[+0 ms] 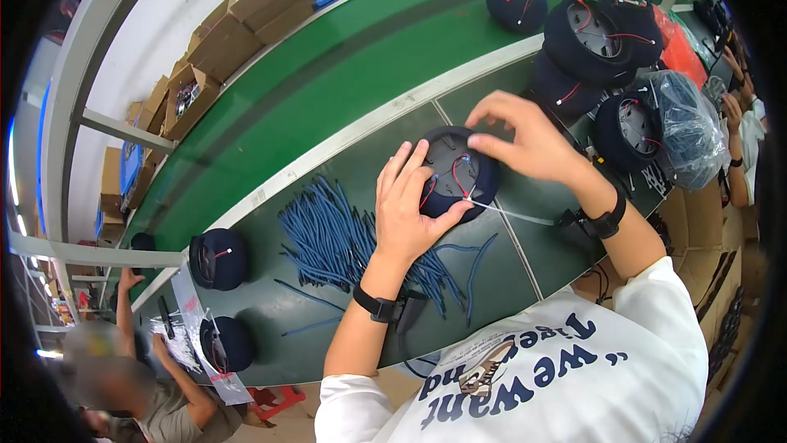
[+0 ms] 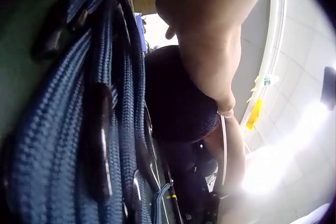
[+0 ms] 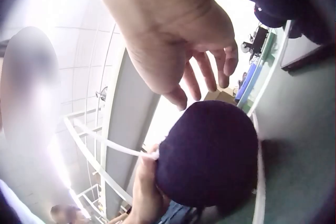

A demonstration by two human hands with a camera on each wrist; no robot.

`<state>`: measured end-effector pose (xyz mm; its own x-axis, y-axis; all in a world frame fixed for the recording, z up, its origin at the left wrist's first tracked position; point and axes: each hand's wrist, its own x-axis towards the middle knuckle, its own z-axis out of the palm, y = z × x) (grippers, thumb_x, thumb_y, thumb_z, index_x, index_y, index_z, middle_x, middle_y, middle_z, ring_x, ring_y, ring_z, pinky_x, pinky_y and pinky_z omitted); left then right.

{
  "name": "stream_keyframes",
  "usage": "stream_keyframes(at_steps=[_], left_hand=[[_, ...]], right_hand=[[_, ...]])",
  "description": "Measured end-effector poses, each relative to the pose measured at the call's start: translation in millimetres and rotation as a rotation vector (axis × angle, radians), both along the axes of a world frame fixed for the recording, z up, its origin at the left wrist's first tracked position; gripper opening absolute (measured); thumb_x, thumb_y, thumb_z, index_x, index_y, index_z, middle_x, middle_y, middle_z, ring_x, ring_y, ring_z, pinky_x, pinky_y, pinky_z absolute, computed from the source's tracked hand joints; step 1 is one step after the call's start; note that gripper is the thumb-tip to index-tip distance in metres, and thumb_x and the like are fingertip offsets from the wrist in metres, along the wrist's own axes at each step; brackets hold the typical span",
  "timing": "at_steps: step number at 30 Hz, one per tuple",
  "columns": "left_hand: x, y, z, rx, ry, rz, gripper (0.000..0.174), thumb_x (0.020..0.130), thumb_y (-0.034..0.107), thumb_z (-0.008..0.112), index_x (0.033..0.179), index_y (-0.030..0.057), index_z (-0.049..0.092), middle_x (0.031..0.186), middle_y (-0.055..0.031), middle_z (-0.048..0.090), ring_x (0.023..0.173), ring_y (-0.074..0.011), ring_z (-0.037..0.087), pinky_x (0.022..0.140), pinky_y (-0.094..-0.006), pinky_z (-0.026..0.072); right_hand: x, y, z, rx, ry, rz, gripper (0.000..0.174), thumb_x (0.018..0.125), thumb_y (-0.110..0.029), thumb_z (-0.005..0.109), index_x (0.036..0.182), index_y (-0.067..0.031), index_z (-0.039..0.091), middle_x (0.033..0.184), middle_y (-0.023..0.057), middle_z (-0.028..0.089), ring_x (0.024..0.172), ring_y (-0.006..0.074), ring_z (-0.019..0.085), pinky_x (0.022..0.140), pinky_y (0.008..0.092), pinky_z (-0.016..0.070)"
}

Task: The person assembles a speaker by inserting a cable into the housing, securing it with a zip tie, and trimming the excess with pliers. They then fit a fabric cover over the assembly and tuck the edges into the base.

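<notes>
My left hand [image 1: 403, 213] holds a round, dark-blue fabric-covered piece [image 1: 489, 177] over the bench, fingers spread over its near-left rim. Inside its hollow are a dark plate and red wires [image 1: 456, 171]. A white cable tie [image 1: 520, 215] sticks out to the right from beside the left thumb. In the right wrist view the tie [image 3: 118, 146] rises from the thumb at the piece's edge. My right hand [image 1: 529, 136] is at the far-right rim, fingers loosely bent, thumb tip right at the fabric. Its palm and fingers hold nothing.
A heap of blue braided cords [image 1: 328, 230] lies left of the piece. Similar dark pieces [image 1: 221, 258] stand at left, with more stacked [image 1: 586, 41] at right by a clear plastic bag [image 1: 693, 131]. Cardboard boxes [image 1: 221, 41] line the back ledge. Other people work at both ends.
</notes>
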<state>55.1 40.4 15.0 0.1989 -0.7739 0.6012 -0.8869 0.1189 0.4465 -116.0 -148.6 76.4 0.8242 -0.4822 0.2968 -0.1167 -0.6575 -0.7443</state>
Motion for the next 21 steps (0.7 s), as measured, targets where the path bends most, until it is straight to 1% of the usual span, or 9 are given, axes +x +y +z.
stream_keyframes(at_steps=[2, 3, 6, 7, 11, 14, 17, 20, 21], left_hand=[[3, -1, 1, -0.001, -0.026, -0.021, 0.058, 0.072, 0.042, 0.095, 0.106, 0.0029, 0.069, 0.149, -0.022, 0.064, 0.14, -0.0437, 0.058, 0.118, -0.0508, 0.044], [3, 0, 0, 0.002, -0.035, -0.03, 0.057, 0.072, 0.042, 0.095, 0.106, 0.003, 0.069, 0.148, -0.0219, 0.064, 0.139, -0.0431, 0.058, 0.119, -0.0508, 0.0435], [8, 0, 2, -0.004, -0.018, -0.077, 0.059, 0.071, 0.042, 0.096, 0.106, 0.003, 0.069, 0.147, -0.0214, 0.065, 0.139, -0.041, 0.059, 0.117, -0.0528, 0.0445], [7, -2, 3, -0.031, 0.04, -0.075, 0.06, 0.069, 0.042, 0.097, 0.105, 0.0028, 0.07, 0.143, -0.0207, 0.068, 0.137, -0.0404, 0.061, 0.117, -0.0543, 0.0453], [10, -3, 3, -0.005, -0.039, -0.111, 0.059, 0.067, 0.041, 0.098, 0.103, 0.0027, 0.071, 0.133, -0.0191, 0.074, 0.134, -0.041, 0.064, 0.118, -0.0554, 0.0454], [13, -4, -5, -0.056, -0.043, -0.136, 0.069, 0.065, 0.043, 0.1, 0.111, 0.0014, 0.07, 0.137, -0.0204, 0.071, 0.135, -0.041, 0.063, 0.117, -0.0544, 0.047], [5, -6, -7, -0.175, 0.228, -0.084, 0.089, 0.065, 0.049, 0.099, 0.131, -0.0012, 0.067, 0.145, -0.0227, 0.066, 0.137, -0.0411, 0.062, 0.116, -0.0511, 0.0485], [8, -9, -5, -0.035, 0.155, -0.091, 0.109, 0.065, 0.054, 0.098, 0.149, -0.0025, 0.057, 0.151, -0.0248, 0.061, 0.138, -0.0412, 0.061, 0.115, -0.048, 0.0494], [8, -8, -7, -0.025, 0.166, -0.082, 0.104, 0.069, 0.057, 0.094, 0.148, -0.0014, 0.06, 0.152, -0.0252, 0.06, 0.14, -0.0408, 0.06, 0.116, -0.0476, 0.0483]], right_hand=[[-6, 5, -18, 0.02, -0.099, 0.096, 0.038, 0.093, -0.019, 0.078, 0.127, -0.0045, 0.069, 0.129, 0.017, 0.069, 0.122, 0.0339, 0.067, 0.105, 0.0424, 0.0523], [-9, 8, -20, 0.051, -0.055, 0.134, 0.047, 0.096, -0.014, 0.071, 0.141, -0.0057, 0.064, 0.149, 0.0199, 0.061, 0.138, 0.0372, 0.059, 0.115, 0.0454, 0.0465], [0, 10, -31, -0.061, -0.058, 0.176, 0.052, 0.098, -0.01, 0.065, 0.149, -0.007, 0.059, 0.16, 0.0214, 0.053, 0.143, 0.0391, 0.055, 0.117, 0.0476, 0.0449], [3, 11, -32, -0.063, -0.017, 0.189, 0.05, 0.098, -0.009, 0.062, 0.148, -0.007, 0.062, 0.16, 0.0203, 0.053, 0.141, 0.0393, 0.056, 0.117, 0.0473, 0.0458], [4, 6, -46, -0.124, -0.108, 0.208, 0.039, 0.098, -0.01, 0.063, 0.135, -0.0042, 0.071, 0.151, 0.0185, 0.062, 0.135, 0.0379, 0.062, 0.115, 0.0453, 0.0489], [3, 8, -47, -0.129, -0.092, 0.197, 0.041, 0.099, -0.01, 0.063, 0.139, -0.0051, 0.069, 0.154, 0.0191, 0.06, 0.137, 0.0393, 0.06, 0.116, 0.0458, 0.0475], [4, 11, -51, 0.118, -0.232, 0.152, 0.044, 0.1, -0.011, 0.063, 0.144, -0.0065, 0.065, 0.156, 0.0199, 0.057, 0.139, 0.0409, 0.059, 0.117, 0.0464, 0.0467], [6, 11, -48, -0.002, -0.119, 0.187, 0.047, 0.101, -0.011, 0.062, 0.147, -0.0073, 0.062, 0.157, 0.0203, 0.056, 0.14, 0.0419, 0.057, 0.118, 0.0463, 0.0456], [4, 13, -48, 0.0, -0.122, 0.178, 0.046, 0.101, -0.013, 0.063, 0.147, -0.0069, 0.063, 0.157, 0.02, 0.056, 0.141, 0.0412, 0.056, 0.118, 0.0456, 0.045]])
